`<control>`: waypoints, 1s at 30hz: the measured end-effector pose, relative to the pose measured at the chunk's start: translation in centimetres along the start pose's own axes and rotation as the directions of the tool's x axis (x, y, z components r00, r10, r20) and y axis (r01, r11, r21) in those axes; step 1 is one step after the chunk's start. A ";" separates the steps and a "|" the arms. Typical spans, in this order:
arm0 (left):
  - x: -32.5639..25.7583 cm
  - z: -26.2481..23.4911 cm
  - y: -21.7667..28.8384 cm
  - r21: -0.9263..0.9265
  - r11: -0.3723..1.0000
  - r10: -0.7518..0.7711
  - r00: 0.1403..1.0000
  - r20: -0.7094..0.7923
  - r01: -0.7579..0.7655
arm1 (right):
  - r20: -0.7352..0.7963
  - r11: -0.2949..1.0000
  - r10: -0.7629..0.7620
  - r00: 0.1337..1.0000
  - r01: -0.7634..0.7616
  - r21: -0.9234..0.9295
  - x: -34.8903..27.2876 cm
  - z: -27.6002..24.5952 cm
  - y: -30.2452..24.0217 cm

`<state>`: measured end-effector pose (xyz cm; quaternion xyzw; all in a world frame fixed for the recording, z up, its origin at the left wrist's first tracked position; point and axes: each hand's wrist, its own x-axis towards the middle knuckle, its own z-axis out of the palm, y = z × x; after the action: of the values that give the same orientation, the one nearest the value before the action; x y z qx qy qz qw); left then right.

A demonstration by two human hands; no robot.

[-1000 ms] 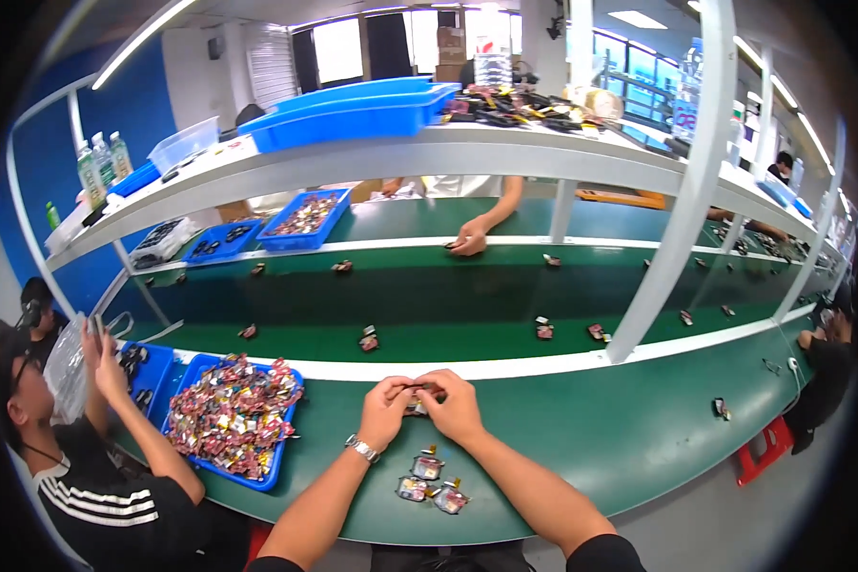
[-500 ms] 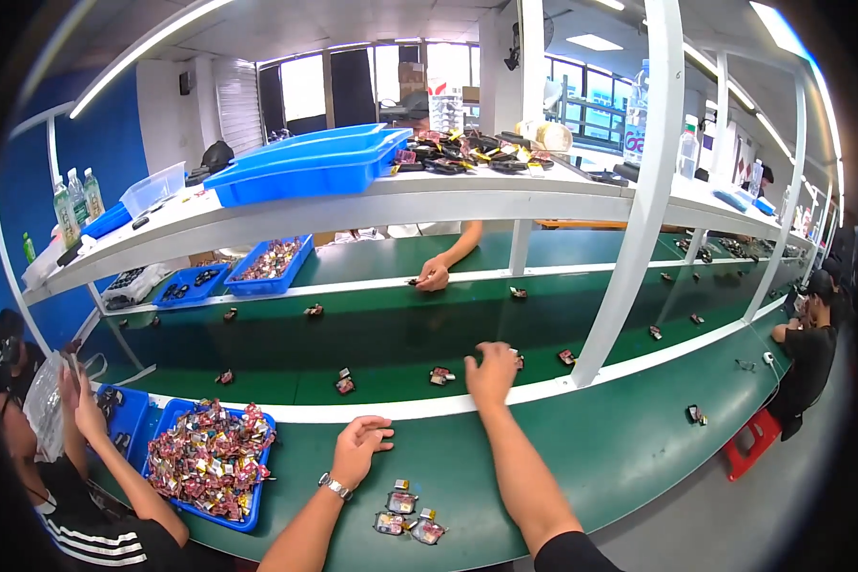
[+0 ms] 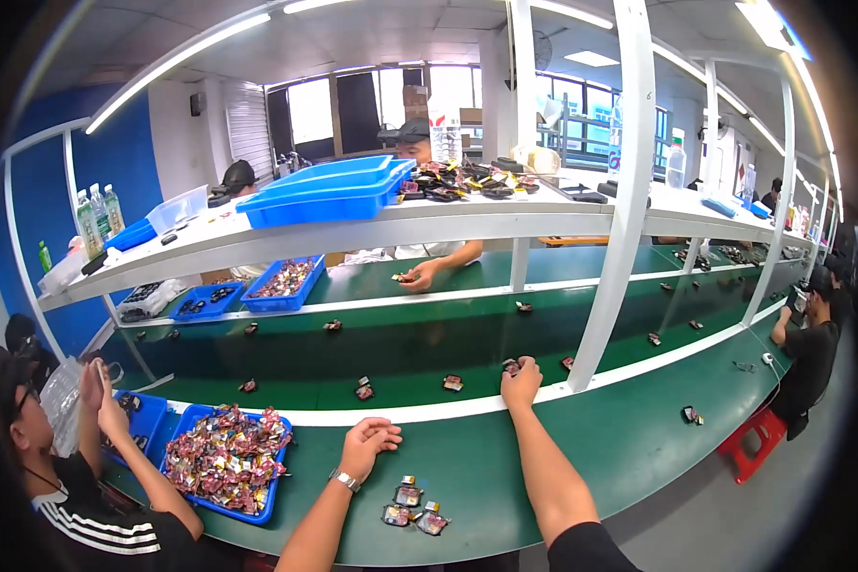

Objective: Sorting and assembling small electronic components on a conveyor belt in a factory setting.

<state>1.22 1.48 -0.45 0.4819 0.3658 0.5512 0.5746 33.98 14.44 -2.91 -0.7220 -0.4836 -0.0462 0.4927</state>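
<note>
since half a second ago the right hand [image 3: 521,377] has kept its reach across the white rail [image 3: 429,410] that edges the green conveyor belt [image 3: 400,357], and the head has tipped up a little, so the belt sits lower in view. 1 second ago both hands were together over the small packets; they are now well apart.

right hand: stretched out past the white rail, fingers curled over a small dark packet [image 3: 511,366] that lies on the belt just beyond the rail. the fingers look closed around it, but whether they truly clamp it or only rest on it cannot be told.

left hand [image 3: 367,444]: on the near side of the white rail, resting on the green worktop [image 3: 620,448] with fingers loosely bent and holding nothing. a watch [image 3: 345,480] sits on its wrist.

nearer than the left hand, away from the rail, 4 small packets [image 3: 412,506] lie in a cluster on the worktop.

left of that cluster, a blue tray [image 3: 227,459] full of coloured packets stands just on the near side of the rail. a seated person [image 3: 62,477] in a dark striped shirt beside the tray holds a clear bag [image 3: 65,405] up in raised hands.

more dark packets lie spaced along the belt beyond the rail.
</note>
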 end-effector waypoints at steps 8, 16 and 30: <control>-0.7 0.3 0.7 0.088 0.992 -0.094 0.994 0.047 0.089 | 0.512 0.658 -0.527 0.678 -0.056 0.751 -9.5 -6.6 -10.1; -0.1 -1.5 0.2 0.011 0.974 -0.221 0.938 0.267 0.226 | 0.521 0.615 -0.741 0.423 0.117 0.780 -12.8 -7.5 -12.5; -1.3 0.7 0.7 0.018 0.986 -0.166 0.977 0.132 0.165 | 0.352 0.546 -0.833 0.427 0.529 0.649 -12.0 -7.9 -12.6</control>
<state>1.57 0.08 0.23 0.4874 0.3675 0.4670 0.6398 21.48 1.24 3.00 -0.2881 -0.8704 0.1069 0.3847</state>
